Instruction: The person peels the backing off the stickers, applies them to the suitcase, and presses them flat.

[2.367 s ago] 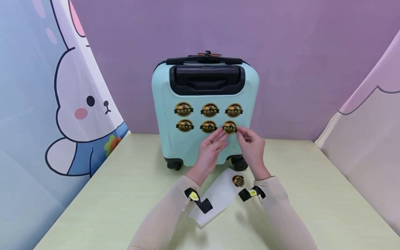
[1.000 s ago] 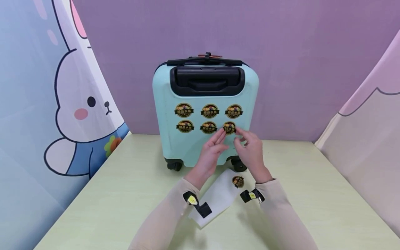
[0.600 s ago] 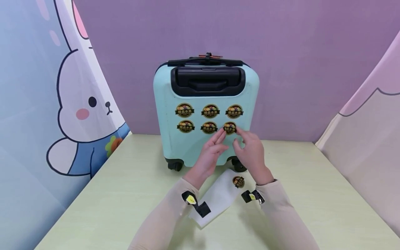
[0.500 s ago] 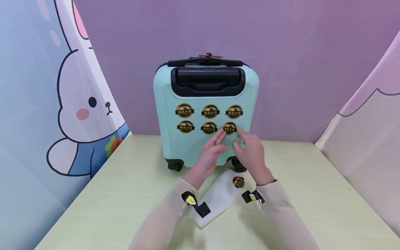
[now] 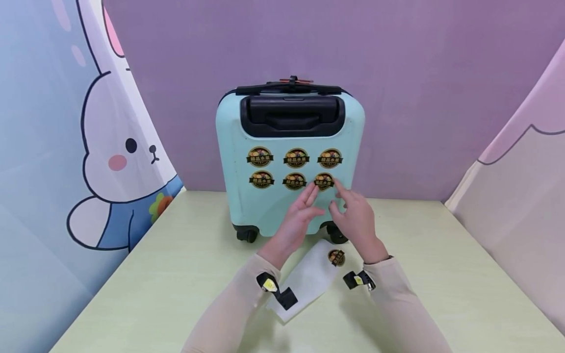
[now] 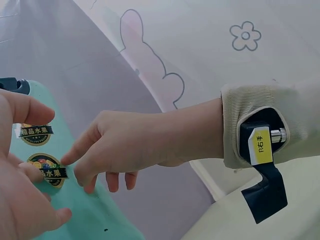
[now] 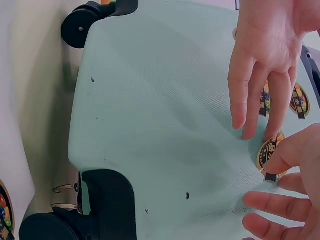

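Note:
A pale turquoise suitcase (image 5: pixel 265 211) stands upright with its black handle recess facing me. Round black-and-gold fruit stickers form two rows on it. My left hand (image 5: pixel 295 220) lays its extended fingertips at the left edge of the lower right sticker (image 5: pixel 324 181). At that sticker's right edge, the index finger of my right hand (image 5: pixel 357 218) touches, its thumb held apart below. The right wrist view shows the same sticker (image 7: pixel 268 152) lying against the shell between both hands. Neither hand pinches it.
On the pale green table (image 5: pixel 410 255) a white backing sheet (image 5: pixel 304 279) lies beneath my forearms, bearing one sticker (image 5: pixel 336 257). A purple backdrop (image 5: pixel 397 98) hangs behind the suitcase. Printed cloth panels, one with a cartoon rabbit (image 5: pixel 115 127), flank the table.
The lower right sticker, earlier held between both hands' fingers, now lies against the suitcase. My right thumb has come off it and moved down; the left fingers have stayed by its left edge.

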Demonstrator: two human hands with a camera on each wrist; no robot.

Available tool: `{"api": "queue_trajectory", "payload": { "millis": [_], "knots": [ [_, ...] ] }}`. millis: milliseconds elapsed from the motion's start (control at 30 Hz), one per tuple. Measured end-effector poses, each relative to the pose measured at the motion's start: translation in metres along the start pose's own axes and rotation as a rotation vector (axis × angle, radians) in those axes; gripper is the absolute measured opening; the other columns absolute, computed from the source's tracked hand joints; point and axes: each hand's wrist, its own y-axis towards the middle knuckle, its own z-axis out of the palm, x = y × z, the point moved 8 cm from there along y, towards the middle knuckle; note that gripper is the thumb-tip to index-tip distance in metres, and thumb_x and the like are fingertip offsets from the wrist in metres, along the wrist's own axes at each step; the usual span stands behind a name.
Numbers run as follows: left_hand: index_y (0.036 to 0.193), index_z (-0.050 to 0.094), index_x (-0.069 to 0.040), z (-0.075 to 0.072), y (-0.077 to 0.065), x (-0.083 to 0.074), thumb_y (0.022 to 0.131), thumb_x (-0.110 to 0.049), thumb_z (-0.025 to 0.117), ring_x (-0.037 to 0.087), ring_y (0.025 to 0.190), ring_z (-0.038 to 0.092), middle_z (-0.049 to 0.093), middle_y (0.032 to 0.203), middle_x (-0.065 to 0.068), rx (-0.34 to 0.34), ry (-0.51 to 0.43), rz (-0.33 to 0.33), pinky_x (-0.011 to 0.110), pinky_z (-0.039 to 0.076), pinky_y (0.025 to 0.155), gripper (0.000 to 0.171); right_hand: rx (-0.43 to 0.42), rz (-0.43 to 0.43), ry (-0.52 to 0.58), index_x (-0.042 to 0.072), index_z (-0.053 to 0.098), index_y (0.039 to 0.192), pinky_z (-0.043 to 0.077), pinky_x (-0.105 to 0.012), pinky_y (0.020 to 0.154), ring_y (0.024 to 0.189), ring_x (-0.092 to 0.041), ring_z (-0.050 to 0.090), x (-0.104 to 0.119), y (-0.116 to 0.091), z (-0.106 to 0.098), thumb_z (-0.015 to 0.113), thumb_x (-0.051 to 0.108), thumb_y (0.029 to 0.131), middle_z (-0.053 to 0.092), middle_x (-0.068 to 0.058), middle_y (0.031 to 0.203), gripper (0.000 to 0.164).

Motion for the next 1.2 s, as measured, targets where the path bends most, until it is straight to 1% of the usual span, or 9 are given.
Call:
{"api": "queue_trajectory", "payload": {
  "millis": [267,400,533,667,767,900,967,1100,1200],
  "knots": [
    [0.159,0.003,-0.008,0.004,-0.001,0.001,0.09,0.007,0.051,0.019,0.152,0.003,0.009,0.166,0.006,0.007,-0.028,0.011,0.046,-0.003,0.121,0.086,0.015,0.043,0.031,-0.001,0.058,0.137,0.041,-0.032,0.048,0.063,-0.027,0.057,-0.007,-0.004,-0.002,0.065,0.004,0.088,0.072,-0.017,0.098,0.05],
    [0.159,-0.003,-0.007,0.004,-0.003,-0.001,0.088,0.01,0.049,0.023,0.152,0.004,0.006,0.166,0.008,-0.008,-0.063,0.029,0.04,0.005,0.122,0.09,0.031,0.102,0.064,0.0,0.058,0.137,0.043,-0.032,0.05,0.066,-0.026,0.059,-0.015,-0.006,-0.003,0.064,0.004,0.089,0.072,-0.016,0.1,0.049],
    [0.158,-0.004,-0.004,0.004,-0.004,-0.004,0.087,0.011,0.049,0.027,0.151,0.007,0.007,0.165,0.013,-0.018,-0.103,0.054,0.041,0.011,0.122,0.09,0.016,0.17,0.139,0.002,0.06,0.136,0.048,-0.03,0.053,0.07,-0.026,0.063,-0.021,-0.006,-0.008,0.061,0.004,0.091,0.073,-0.014,0.1,0.045],
    [0.158,-0.002,-0.002,0.003,-0.005,-0.006,0.087,0.011,0.048,0.03,0.151,0.009,0.008,0.164,0.018,-0.026,-0.136,0.071,0.043,0.014,0.121,0.088,-0.033,0.235,0.229,0.003,0.064,0.131,0.049,-0.02,0.06,0.073,-0.023,0.064,-0.027,-0.006,-0.015,0.061,0.004,0.092,0.073,-0.014,0.098,0.039],
    [0.158,-0.002,-0.001,0.003,-0.005,-0.007,0.088,0.012,0.046,0.031,0.151,0.01,0.007,0.164,0.02,-0.026,-0.154,0.078,0.044,0.015,0.121,0.086,-0.078,0.269,0.294,0.001,0.066,0.127,0.047,-0.014,0.063,0.076,-0.015,0.062,-0.03,-0.006,-0.021,0.061,0.002,0.092,0.073,-0.015,0.097,0.035],
    [0.157,-0.003,0.0,0.003,-0.006,-0.007,0.088,0.013,0.045,0.032,0.15,0.011,0.005,0.163,0.021,-0.018,-0.165,0.083,0.043,0.015,0.121,0.085,-0.124,0.307,0.381,0.0,0.068,0.122,0.047,-0.012,0.066,0.078,-0.001,0.059,-0.033,-0.005,-0.029,0.062,0.0,0.093,0.072,-0.017,0.098,0.03],
    [0.157,-0.003,0.001,0.003,-0.007,-0.007,0.088,0.013,0.045,0.033,0.15,0.012,0.006,0.163,0.022,-0.021,-0.16,0.079,0.043,0.016,0.121,0.085,-0.138,0.324,0.44,-0.002,0.069,0.12,0.048,-0.013,0.067,0.079,0.002,0.06,-0.033,-0.004,-0.032,0.061,0.0,0.093,0.072,-0.016,0.097,0.027],
    [0.156,-0.002,0.002,0.0,-0.007,-0.003,0.089,0.012,0.044,0.035,0.15,0.013,0.007,0.162,0.024,-0.03,-0.149,0.064,0.043,0.016,0.121,0.083,-0.145,0.35,0.602,-0.004,0.068,0.118,0.052,-0.016,0.07,0.081,-0.003,0.063,-0.031,-0.001,-0.034,0.06,-0.002,0.095,0.072,-0.001,0.093,0.025],
    [0.157,0.0,0.001,-0.003,-0.007,0.001,0.089,0.011,0.045,0.034,0.149,0.016,0.011,0.162,0.024,-0.053,-0.131,0.043,0.044,0.017,0.121,0.082,-0.149,0.335,0.752,-0.009,0.066,0.118,0.055,-0.02,0.074,0.083,-0.009,0.067,-0.026,0.002,-0.035,0.059,-0.006,0.095,0.072,0.008,0.091,0.025]
  ]
}}
